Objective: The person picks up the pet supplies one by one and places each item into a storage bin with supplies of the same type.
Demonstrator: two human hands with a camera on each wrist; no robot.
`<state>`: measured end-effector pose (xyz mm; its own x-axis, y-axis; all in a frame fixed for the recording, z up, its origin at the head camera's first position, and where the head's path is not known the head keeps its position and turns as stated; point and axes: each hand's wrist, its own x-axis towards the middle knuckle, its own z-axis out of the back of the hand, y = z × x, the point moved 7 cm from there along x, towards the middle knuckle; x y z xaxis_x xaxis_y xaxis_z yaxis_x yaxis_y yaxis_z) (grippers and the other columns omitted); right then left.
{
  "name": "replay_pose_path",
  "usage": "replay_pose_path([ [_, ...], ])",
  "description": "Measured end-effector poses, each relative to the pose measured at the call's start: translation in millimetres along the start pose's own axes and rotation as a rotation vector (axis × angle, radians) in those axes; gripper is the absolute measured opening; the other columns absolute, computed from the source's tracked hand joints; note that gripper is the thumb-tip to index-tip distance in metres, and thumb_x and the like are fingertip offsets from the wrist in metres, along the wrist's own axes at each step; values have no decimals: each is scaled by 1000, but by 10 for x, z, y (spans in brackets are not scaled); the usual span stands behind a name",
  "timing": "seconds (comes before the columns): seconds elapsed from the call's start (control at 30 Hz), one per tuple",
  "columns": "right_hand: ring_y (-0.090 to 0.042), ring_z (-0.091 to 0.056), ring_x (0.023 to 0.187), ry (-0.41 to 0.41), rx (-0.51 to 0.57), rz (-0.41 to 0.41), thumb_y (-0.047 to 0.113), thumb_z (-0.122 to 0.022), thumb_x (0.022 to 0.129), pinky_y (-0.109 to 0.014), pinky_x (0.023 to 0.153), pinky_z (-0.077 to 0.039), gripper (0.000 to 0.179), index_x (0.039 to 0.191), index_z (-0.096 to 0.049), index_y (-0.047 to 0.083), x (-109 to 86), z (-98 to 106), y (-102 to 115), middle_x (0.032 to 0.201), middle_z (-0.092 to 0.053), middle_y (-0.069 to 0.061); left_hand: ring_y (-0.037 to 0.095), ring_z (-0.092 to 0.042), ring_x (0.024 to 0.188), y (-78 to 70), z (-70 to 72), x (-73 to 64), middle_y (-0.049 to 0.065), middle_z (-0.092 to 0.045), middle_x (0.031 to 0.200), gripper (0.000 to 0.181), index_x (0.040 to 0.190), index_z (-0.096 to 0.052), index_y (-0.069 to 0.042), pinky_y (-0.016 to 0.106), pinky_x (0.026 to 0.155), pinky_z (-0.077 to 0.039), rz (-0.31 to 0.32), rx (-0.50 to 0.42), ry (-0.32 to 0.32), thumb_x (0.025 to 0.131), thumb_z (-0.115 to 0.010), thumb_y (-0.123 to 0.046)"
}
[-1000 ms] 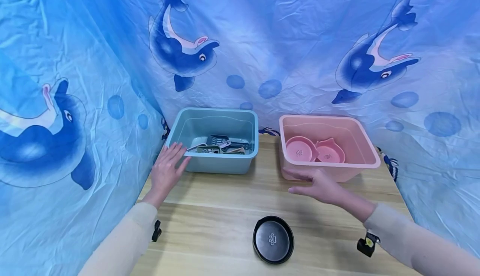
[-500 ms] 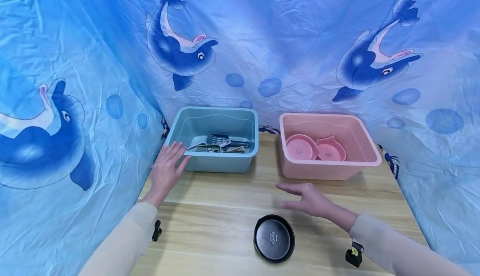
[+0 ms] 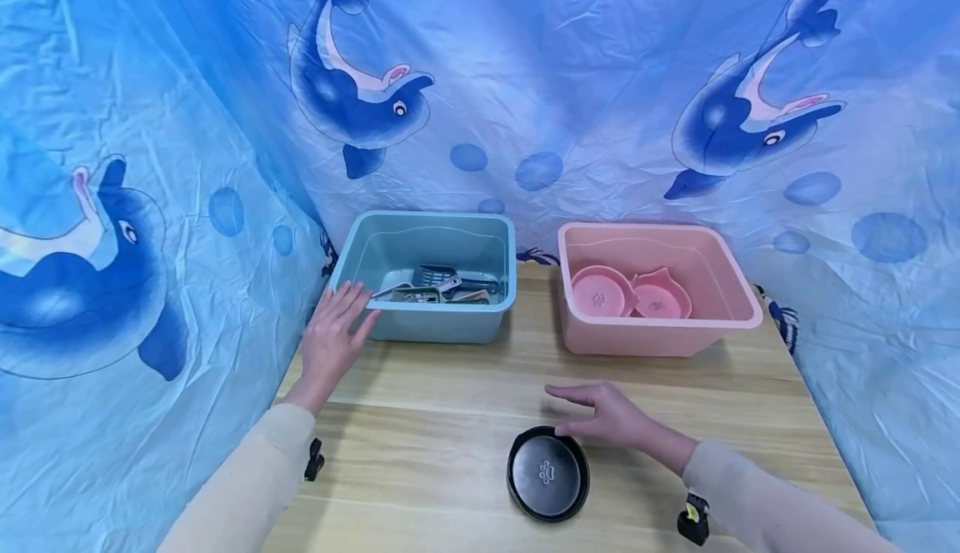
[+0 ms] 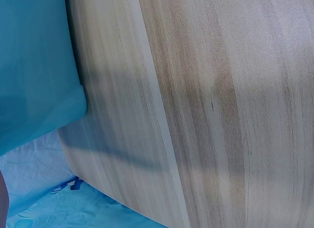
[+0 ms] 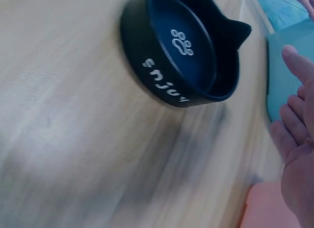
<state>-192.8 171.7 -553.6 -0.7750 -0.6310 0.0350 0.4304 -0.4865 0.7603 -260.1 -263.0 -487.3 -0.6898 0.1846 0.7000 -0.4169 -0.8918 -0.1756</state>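
A black pet bowl point(image 3: 548, 476) with a paw print inside stands on the wooden table. In the right wrist view this bowl point(image 5: 184, 51) shows a pointed ear on its rim and white lettering on its side. My right hand point(image 3: 611, 418) is over the table by the bowl's upper right edge, thumb and fingers spread, holding nothing; the thumb tip overlaps the rim in the head view. My left hand point(image 3: 332, 340) lies with straight fingers at the front left corner of the blue bin point(image 3: 442, 325), which contains several litter scoops point(image 3: 437, 276).
Right of the blue bin, a pink bin point(image 3: 637, 338) holds two pink pet bowls point(image 3: 600, 293). Both bins stand at the back of the table point(image 3: 420, 453). A blue dolphin-print curtain point(image 3: 480, 52) hangs behind and along the sides.
My right hand has moved from the front of the pink bin toward me, down to the black bowl. The left hand has stayed at the blue bin.
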Motion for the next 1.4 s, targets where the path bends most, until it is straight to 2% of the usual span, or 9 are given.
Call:
replay_pose_path([
  [0.07,-28,-66,132,11,6,-11,40,-85,93,-41,107,-58,65,144,-67,5,-20,-40,-33,143,-69,-7,41,-65,132,3,-6,-1,18,-70,138,56,133,-75,-7,58,122,-43,3,5,7,109,-55,-53],
  [0.2,-29,-66,132,31,17,-24,39,-85,93,-42,107,-58,66,144,-66,2,-47,-95,-67,143,-69,-8,41,-65,132,7,-7,-7,18,-70,138,44,133,-75,-7,58,122,-42,8,-1,9,99,-78,-35],
  [0.27,-29,-66,132,39,24,-27,39,-85,93,-42,107,-58,67,144,-66,2,-48,-107,-72,143,-69,-9,41,-65,132,9,-5,-10,18,-70,138,47,133,-75,-7,58,122,-41,11,-3,6,90,-85,-24],
  [0.4,-33,-67,131,53,42,-38,40,-85,93,-44,106,-58,68,144,-65,0,-33,-103,-70,144,-68,-12,41,-64,134,17,-12,-3,18,-69,140,45,134,-74,-7,57,124,-40,19,4,13,96,-81,-30],
  [0.63,-33,-71,124,72,27,-25,37,-85,93,-39,103,-60,66,142,-65,-3,7,-50,-27,142,-69,-14,40,-63,135,23,-5,5,18,-69,140,49,135,-73,-8,57,124,-39,18,-3,13,107,-63,-47],
  [0.83,-33,-72,123,96,33,-28,35,-86,93,-39,103,-60,66,141,-65,-5,5,-27,-10,142,-69,-17,40,-63,135,14,-6,9,17,-69,140,45,135,-74,-8,57,124,-40,30,5,22,95,-83,-27],
  [0.97,-33,-71,125,110,50,-39,34,-86,93,-38,104,-60,65,141,-65,-7,12,-15,-6,141,-69,-19,39,-63,135,6,-4,10,17,-69,140,48,134,-74,-8,57,123,-41,39,7,21,90,-88,-22],
  [1.2,-41,-66,129,182,222,-118,22,-85,95,-42,103,-59,63,141,-61,-14,26,2,-71,140,-66,-28,41,-64,133,-7,3,10,18,-69,139,50,133,-74,-7,59,121,-42,27,13,14,88,-89,-20],
  [1.4,-51,-63,129,246,365,-191,12,-82,96,-36,102,-60,59,139,-56,-20,7,18,-150,138,-62,-38,41,-64,133,0,-1,8,18,-70,139,48,133,-75,-7,59,122,-42,30,12,20,89,-88,-21],
])
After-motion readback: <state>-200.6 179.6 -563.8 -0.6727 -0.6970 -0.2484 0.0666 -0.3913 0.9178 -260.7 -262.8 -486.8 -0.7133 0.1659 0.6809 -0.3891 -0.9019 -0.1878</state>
